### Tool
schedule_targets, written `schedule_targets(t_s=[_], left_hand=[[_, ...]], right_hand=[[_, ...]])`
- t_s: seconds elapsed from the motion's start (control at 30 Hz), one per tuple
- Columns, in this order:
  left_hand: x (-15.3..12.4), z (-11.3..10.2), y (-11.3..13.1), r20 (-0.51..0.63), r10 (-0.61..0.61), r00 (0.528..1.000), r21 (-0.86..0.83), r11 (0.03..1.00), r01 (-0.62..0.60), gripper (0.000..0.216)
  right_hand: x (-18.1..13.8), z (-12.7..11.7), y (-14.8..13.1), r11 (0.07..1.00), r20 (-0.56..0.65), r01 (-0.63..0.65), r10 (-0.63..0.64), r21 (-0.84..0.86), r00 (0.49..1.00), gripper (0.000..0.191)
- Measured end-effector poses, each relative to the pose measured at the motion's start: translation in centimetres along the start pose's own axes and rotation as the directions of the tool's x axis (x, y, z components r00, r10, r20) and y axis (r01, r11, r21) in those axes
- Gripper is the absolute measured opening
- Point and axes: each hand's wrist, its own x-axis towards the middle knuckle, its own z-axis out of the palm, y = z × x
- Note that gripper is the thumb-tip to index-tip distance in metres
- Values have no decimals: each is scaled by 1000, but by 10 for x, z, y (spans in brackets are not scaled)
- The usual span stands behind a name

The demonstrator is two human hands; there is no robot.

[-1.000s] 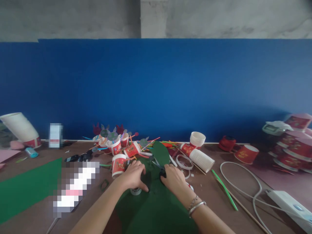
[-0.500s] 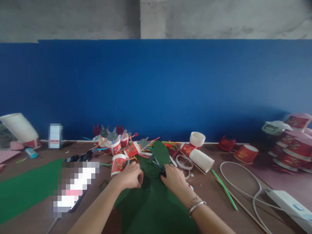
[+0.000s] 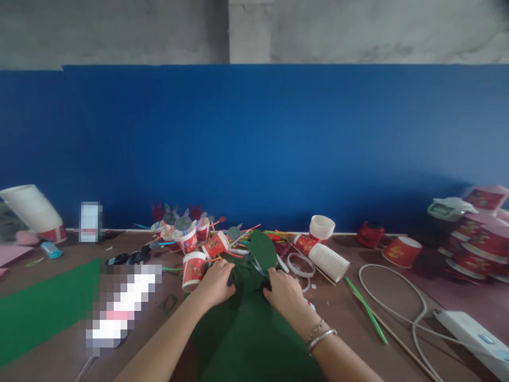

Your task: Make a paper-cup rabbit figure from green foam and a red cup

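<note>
In the head view, my right hand (image 3: pixel 285 288) is closed round the dark handle of a pair of scissors (image 3: pixel 259 268), whose grey blades point away from me. A dark green leaf-shaped paper piece (image 3: pixel 263 250) stands out just beyond the right fingers, beside the blades. To the left, my left hand (image 3: pixel 218 284) curls with thumb and fingers around something dark, too hidden to name. Under both hands lies a large dark green sheet (image 3: pixel 258 339). A red and white paper cup (image 3: pixel 193 271) stands close by the left hand's fingers.
Decorated paper cups (image 3: pixel 186 239) crowd the back left. A stack of white cups (image 3: pixel 329 261) lies right of centre, near a ring of white tape (image 3: pixel 301 265). Further right are a green strip (image 3: pixel 368 313), a white cable (image 3: pixel 417 297) and a power strip (image 3: pixel 473 339).
My left hand has shifted slightly right and its thumb has moved out beside the dark item. A small dark ring-shaped piece left of it shows more. The right hand has barely moved.
</note>
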Motion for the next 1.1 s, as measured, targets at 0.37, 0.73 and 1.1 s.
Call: schedule_targets(t_s=[0.37,0.73,1.1], left_hand=[[1,-6,-3,52,-112,992,-188,975,120,30],[17,1,-3,-345,-192,919,-397,917,42,28],[10,4,23,-299,-68,952,-695,699,-169,30]], right_hand=[[0,1,-2,1000,9,-6,6,-20,1000,29],[2,4,4,1000,-85,23,-22,12,996,32],[16,19,1,730,-209,237,-131,641,969,23]])
